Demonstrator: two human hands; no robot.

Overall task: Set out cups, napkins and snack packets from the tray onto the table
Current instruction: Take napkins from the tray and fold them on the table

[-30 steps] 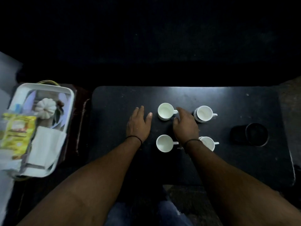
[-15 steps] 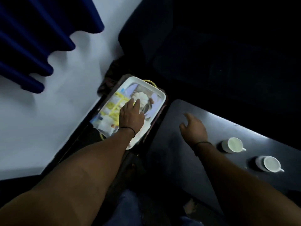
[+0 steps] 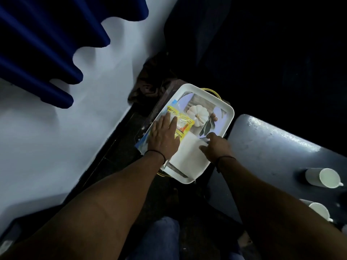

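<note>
Left hand [image 3: 163, 136] lies flat, fingers spread, pressed down on the yellow snack packet [image 3: 183, 124] in the tray; nothing is pinched, just a palm on top. Right hand [image 3: 216, 146] comes in from the table side, fingers loosely curled over the white napkins [image 3: 187, 152], fingertips touching the top sheet; whether it has actually gripped one, I cannot tell.

Both hands are inside the white tray [image 3: 228, 119], which sits on a low dark stand between the pale wall [image 3: 47, 147] and the dark table [image 3: 272, 147]. A white pumpkin picture [image 3: 199, 115] shows on the tray floor just beyond the packet, uncovered. The left forearm crosses the near corner of the tray and hides part of the packets there.

The packet is glossy yellow with orange print and blue lettering at its far end, lying flat. The napkins are a plain white stack filling the tray's near end. Two white cups [image 3: 323, 178] stand on the table at far right, well apart from the tray. Blue curtain [image 3: 37, 44] folds hang at upper left.
</note>
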